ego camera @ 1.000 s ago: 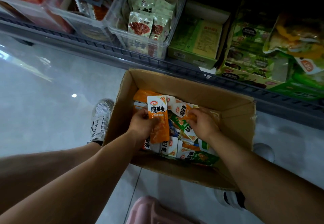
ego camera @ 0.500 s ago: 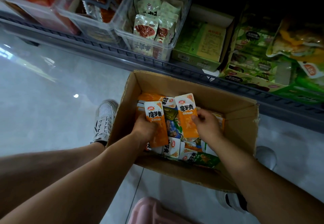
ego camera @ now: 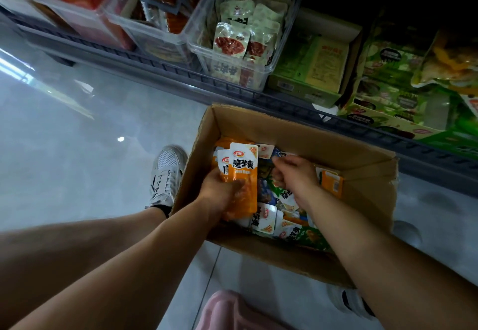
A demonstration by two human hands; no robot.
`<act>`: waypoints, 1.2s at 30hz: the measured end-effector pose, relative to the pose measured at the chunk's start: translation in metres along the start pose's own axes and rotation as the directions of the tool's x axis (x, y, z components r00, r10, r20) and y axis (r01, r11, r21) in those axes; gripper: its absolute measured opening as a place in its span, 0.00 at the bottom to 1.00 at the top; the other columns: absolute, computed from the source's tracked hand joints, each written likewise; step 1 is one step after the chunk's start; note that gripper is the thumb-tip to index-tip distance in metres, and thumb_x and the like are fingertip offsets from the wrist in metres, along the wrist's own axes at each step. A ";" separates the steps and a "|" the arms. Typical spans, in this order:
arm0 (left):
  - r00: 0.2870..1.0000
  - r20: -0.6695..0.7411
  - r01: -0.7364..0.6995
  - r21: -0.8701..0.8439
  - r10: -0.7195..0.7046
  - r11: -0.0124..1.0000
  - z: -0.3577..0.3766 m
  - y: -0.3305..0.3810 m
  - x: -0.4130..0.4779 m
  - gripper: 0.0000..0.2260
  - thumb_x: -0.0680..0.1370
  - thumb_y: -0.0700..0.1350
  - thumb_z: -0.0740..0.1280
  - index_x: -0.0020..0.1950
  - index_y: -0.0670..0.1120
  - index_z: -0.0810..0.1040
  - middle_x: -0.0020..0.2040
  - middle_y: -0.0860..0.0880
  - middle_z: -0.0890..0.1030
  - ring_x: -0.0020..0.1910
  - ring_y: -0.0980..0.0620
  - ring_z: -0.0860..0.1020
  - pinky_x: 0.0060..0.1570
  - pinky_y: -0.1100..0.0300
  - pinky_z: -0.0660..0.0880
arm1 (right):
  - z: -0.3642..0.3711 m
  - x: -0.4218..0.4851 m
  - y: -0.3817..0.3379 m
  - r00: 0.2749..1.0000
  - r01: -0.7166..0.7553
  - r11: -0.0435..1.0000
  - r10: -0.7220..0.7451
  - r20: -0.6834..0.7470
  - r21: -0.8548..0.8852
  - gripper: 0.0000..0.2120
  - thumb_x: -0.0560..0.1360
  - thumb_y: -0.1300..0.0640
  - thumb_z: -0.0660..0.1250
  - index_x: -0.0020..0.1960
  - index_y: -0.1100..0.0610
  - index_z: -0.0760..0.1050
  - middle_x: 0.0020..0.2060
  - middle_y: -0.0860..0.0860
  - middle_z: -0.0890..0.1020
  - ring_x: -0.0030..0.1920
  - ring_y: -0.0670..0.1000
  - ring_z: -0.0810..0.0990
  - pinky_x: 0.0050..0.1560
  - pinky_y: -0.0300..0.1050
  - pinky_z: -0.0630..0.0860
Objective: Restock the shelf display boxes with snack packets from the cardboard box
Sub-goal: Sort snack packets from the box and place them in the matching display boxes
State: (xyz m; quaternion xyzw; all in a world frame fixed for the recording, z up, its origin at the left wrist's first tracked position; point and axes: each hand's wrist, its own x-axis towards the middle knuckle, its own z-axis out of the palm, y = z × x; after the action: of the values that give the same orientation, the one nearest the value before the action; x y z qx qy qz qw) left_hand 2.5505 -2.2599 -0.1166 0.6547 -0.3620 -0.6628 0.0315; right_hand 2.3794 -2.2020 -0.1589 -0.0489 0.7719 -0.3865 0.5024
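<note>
An open cardboard box (ego camera: 297,133) stands on the floor below the shelf, with several loose snack packets (ego camera: 266,221) in it. My left hand (ego camera: 219,192) grips a small stack of orange packets (ego camera: 244,172) upright over the box's left side. My right hand (ego camera: 294,177) hovers over the middle of the box with bent, blurred fingers touching the loose packets; I cannot tell whether it holds one. On the shelf above stand a clear bin (ego camera: 284,53) of pale packets and green display boxes (ego camera: 307,89).
The grey shelf rail (ego camera: 181,76) runs just behind the box. More clear bins (ego camera: 160,45) with red packets stand at upper left. My white shoe (ego camera: 168,174) is against the box's left wall, my other shoe (ego camera: 349,301) at its near right corner.
My right hand passed its orange packet onto the stack in my left hand, let go, and moved back over the loose packets. The left hand lifted its stack slightly.
</note>
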 end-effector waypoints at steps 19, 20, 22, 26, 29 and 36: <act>0.998 -0.036 -0.058 -0.051 0.056 0.997 0.000 0.000 0.001 0.16 0.82 0.42 0.68 0.69 0.52 0.74 0.66 0.47 0.79 0.66 0.42 0.77 0.68 0.37 0.73 | -0.049 -0.029 0.002 0.974 0.167 0.986 -0.168 -0.154 -0.017 0.06 0.83 0.56 0.62 0.60 0.50 0.72 0.53 0.50 0.83 0.48 0.50 0.85 0.47 0.49 0.84; 0.998 -0.035 -0.058 -0.055 0.056 0.997 0.001 0.002 0.000 0.16 0.82 0.42 0.68 0.69 0.52 0.74 0.66 0.47 0.79 0.66 0.42 0.77 0.68 0.37 0.73 | -0.058 -0.034 -0.005 0.970 0.191 0.981 -0.193 -0.148 -0.030 0.06 0.83 0.57 0.61 0.60 0.51 0.72 0.52 0.51 0.83 0.47 0.50 0.85 0.44 0.46 0.84; 0.997 -0.022 -0.068 -0.038 0.068 0.997 0.002 0.004 -0.002 0.14 0.82 0.42 0.68 0.66 0.53 0.74 0.65 0.47 0.80 0.64 0.42 0.78 0.67 0.37 0.74 | -0.071 -0.044 -0.017 0.962 0.242 0.964 -0.253 -0.102 -0.110 0.06 0.83 0.58 0.61 0.59 0.52 0.73 0.51 0.51 0.83 0.46 0.50 0.85 0.38 0.42 0.83; 0.992 0.091 -0.086 -0.001 0.086 0.996 0.005 0.005 -0.008 0.14 0.82 0.40 0.67 0.67 0.50 0.76 0.61 0.46 0.83 0.58 0.43 0.82 0.62 0.42 0.78 | -0.087 -0.061 -0.032 0.957 0.286 0.911 -0.289 0.034 -0.298 0.11 0.82 0.61 0.62 0.61 0.47 0.72 0.47 0.46 0.82 0.41 0.44 0.82 0.30 0.36 0.77; 0.975 0.213 -0.071 -0.003 0.070 0.997 0.009 0.005 -0.013 0.12 0.82 0.40 0.68 0.64 0.49 0.79 0.57 0.45 0.86 0.56 0.44 0.84 0.62 0.43 0.79 | -0.080 -0.065 -0.034 0.955 0.282 0.928 -0.246 0.167 -0.243 0.15 0.80 0.64 0.66 0.62 0.48 0.73 0.51 0.48 0.84 0.39 0.43 0.84 0.30 0.36 0.77; 0.943 0.322 -0.114 0.095 0.078 0.989 0.015 -0.001 -0.012 0.22 0.74 0.47 0.79 0.66 0.50 0.77 0.57 0.49 0.86 0.55 0.47 0.85 0.58 0.43 0.81 | -0.042 -0.064 -0.013 0.970 0.221 0.958 -0.195 0.145 -0.185 0.20 0.75 0.62 0.74 0.64 0.53 0.72 0.51 0.49 0.86 0.46 0.50 0.86 0.44 0.55 0.85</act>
State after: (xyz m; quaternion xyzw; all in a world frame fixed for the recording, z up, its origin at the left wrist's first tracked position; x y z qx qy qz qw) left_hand 2.5386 -2.2465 -0.1085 0.5218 -0.4305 -0.7358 -0.0315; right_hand 2.3723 -2.1583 -0.0943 -0.2042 0.7641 -0.3542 0.4990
